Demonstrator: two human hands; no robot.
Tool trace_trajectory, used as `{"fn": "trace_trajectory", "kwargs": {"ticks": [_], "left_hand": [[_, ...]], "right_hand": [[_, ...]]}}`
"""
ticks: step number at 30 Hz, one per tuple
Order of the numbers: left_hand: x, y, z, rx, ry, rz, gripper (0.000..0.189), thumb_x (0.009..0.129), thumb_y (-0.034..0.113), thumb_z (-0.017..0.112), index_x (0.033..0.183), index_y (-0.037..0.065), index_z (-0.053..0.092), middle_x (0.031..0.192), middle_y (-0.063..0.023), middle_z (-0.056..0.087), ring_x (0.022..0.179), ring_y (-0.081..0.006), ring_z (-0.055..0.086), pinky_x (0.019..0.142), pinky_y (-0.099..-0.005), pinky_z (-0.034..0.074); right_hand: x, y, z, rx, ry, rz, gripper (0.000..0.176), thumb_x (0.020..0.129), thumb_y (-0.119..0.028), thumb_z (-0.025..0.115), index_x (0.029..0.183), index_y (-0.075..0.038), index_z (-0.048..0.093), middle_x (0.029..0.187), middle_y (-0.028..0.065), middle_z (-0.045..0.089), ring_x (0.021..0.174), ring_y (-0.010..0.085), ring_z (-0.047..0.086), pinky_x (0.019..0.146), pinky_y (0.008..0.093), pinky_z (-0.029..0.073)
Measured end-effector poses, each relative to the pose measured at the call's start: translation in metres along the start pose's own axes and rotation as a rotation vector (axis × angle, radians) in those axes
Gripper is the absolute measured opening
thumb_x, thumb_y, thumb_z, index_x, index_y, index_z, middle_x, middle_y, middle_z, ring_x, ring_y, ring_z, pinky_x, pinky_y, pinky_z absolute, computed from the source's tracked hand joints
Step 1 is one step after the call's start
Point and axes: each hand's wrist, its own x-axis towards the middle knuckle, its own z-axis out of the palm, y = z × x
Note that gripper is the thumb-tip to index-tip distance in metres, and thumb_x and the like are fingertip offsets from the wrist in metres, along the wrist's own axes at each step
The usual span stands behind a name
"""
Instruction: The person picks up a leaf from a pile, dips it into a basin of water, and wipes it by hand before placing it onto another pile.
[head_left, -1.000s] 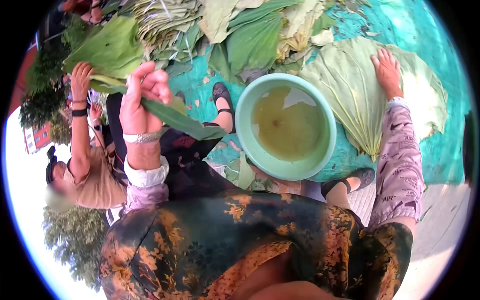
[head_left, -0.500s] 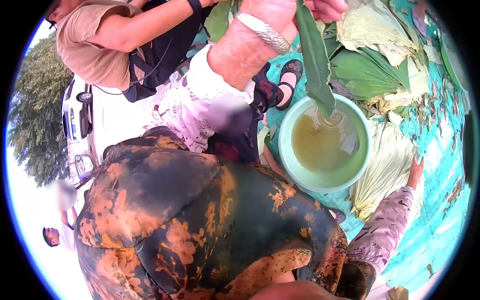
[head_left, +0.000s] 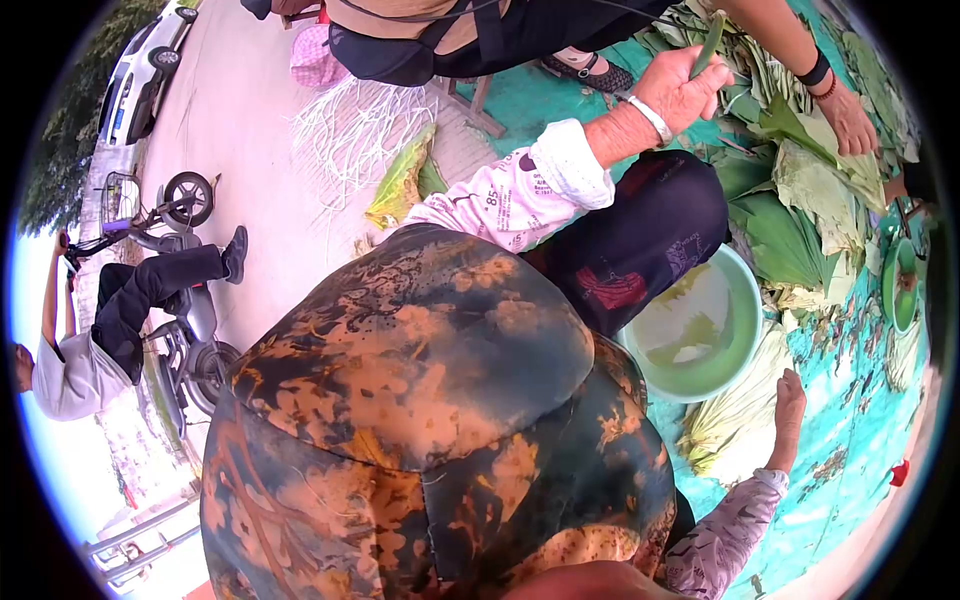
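Observation:
My left hand [head_left: 686, 92], with a silver bangle at the wrist, is raised above my bent knee. Its fingers are closed round a narrow green leaf [head_left: 709, 45] that sticks up out of the fist. My right hand [head_left: 789, 405] is low over the green sheet, at the edge of a fanned bundle of pale leaves [head_left: 740, 425]. Its fingers look stretched out, with nothing visible in them. A pale green basin [head_left: 752, 325] of murky water stands between the hands, partly hidden by my knee.
A co-worker's hand [head_left: 850, 120] with a black wristband reaches over piled leaves [head_left: 790, 225]. White strips [head_left: 360, 130] and a yellowing leaf [head_left: 402, 178] lie on the pavement. A green bowl [head_left: 902, 285] stands at far right. Behind are a person at a motorbike [head_left: 190, 300] and a car [head_left: 140, 75].
My left hand has moved away from the basin; the leaf that hung down to the water now points up. My view has shifted. The co-worker's hand is now over the leaf pile.

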Motion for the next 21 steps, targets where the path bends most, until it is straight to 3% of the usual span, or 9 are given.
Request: {"fn": "trace_trajectory", "kwargs": {"ticks": [6,7,9,10,11,14,17,19,21], "left_hand": [[-0.104,-0.06,-0.142,0.8,-0.316,-0.415,0.032,0.087,0.039,0.048,0.086,0.008,0.054,0.055,-0.0005,0.048,0.048,-0.0115,0.045,0.05,-0.0283,0.039],[-0.125,-0.074,-0.166,0.833,-0.35,-0.524,0.031,0.086,0.037,0.049,0.088,0.007,0.054,0.059,-0.0061,0.052,0.052,-0.0189,0.05,0.053,-0.0326,0.04],[-0.176,-0.112,-0.216,0.988,-0.313,-0.425,0.029,0.085,0.032,0.051,0.095,0.005,0.055,0.072,-0.0176,0.058,0.067,-0.0337,0.055,0.061,-0.0393,0.042],[-0.189,-0.105,-0.231,1.017,-0.436,-0.61,0.03,0.082,0.027,0.055,0.101,0.003,0.053,0.094,-0.0227,0.058,0.089,-0.0399,0.054,0.075,-0.0429,0.043],[-0.207,-0.116,-0.25,1.007,-0.439,-0.822,0.041,0.076,0.023,0.063,0.109,0.002,0.05,0.1,-0.0229,0.057,0.094,-0.0385,0.054,0.08,-0.0418,0.044],[-0.223,-0.122,-0.269,1.421,-0.844,-0.996,0.094,0.059,0.035,0.077,0.132,0.003,0.027,0.117,-0.0263,0.049,0.109,-0.0348,0.049,0.093,-0.0375,0.04],[-0.185,-0.113,-0.252,1.213,-0.608,-0.658,0.049,0.071,0.031,0.068,0.107,0.001,0.056,0.097,-0.0176,0.061,0.092,-0.0317,0.058,0.082,-0.0394,0.045],[-0.116,-0.063,-0.195,1.072,-0.351,-0.595,0.028,0.077,0.026,0.062,0.086,-0.001,0.061,0.076,-0.0107,0.062,0.067,-0.0237,0.059,0.065,-0.0339,0.047],[-0.063,-0.032,-0.146,0.709,-0.14,-0.352,0.021,0.08,0.02,0.06,0.082,0.0,0.06,0.069,-0.0045,0.06,0.055,-0.0122,0.051,0.054,-0.0247,0.044]], "right_hand": [[-0.044,-0.029,0.005,-0.038,-0.055,0.009,0.029,0.083,-0.014,0.054,0.109,0.001,0.054,0.099,0.0164,0.061,0.091,0.0242,0.059,0.081,0.032,0.045],[-0.045,-0.014,0.01,-0.016,-0.062,-0.006,0.029,0.083,-0.013,0.055,0.109,0.0,0.054,0.098,0.016,0.061,0.088,0.0234,0.059,0.079,0.0316,0.045],[-0.055,-0.041,0.006,-0.044,-0.077,0.066,0.027,0.083,-0.014,0.055,0.108,-0.004,0.054,0.094,0.0153,0.062,0.086,0.0233,0.06,0.076,0.031,0.046],[-0.06,-0.05,0.006,-0.017,-0.027,0.009,0.027,0.083,-0.015,0.056,0.107,-0.005,0.055,0.092,0.0157,0.063,0.084,0.0244,0.061,0.076,0.0311,0.046],[-0.064,-0.063,0.002,-0.014,-0.017,0.022,0.026,0.082,-0.016,0.056,0.106,-0.005,0.055,0.093,0.0167,0.063,0.084,0.0273,0.061,0.075,0.0328,0.046],[-0.072,-0.092,-0.005,-0.091,0.011,0.017,0.025,0.082,-0.017,0.057,0.103,-0.003,0.056,0.091,0.0169,0.063,0.085,0.0306,0.06,0.074,0.0358,0.047],[-0.074,-0.079,-0.004,-0.093,0.034,-0.03,0.026,0.081,-0.019,0.057,0.102,-0.003,0.057,0.089,0.0177,0.063,0.084,0.0308,0.061,0.073,0.0359,0.048],[-0.075,-0.071,-0.004,-0.113,0.035,-0.04,0.026,0.081,-0.019,0.057,0.101,-0.002,0.057,0.088,0.018,0.063,0.084,0.0312,0.061,0.073,0.0363,0.048],[-0.078,-0.071,-0.004,-0.098,0.053,0.007,0.026,0.08,-0.02,0.057,0.099,-0.002,0.058,0.089,0.0179,0.063,0.084,0.0329,0.06,0.074,0.037,0.048]]}}
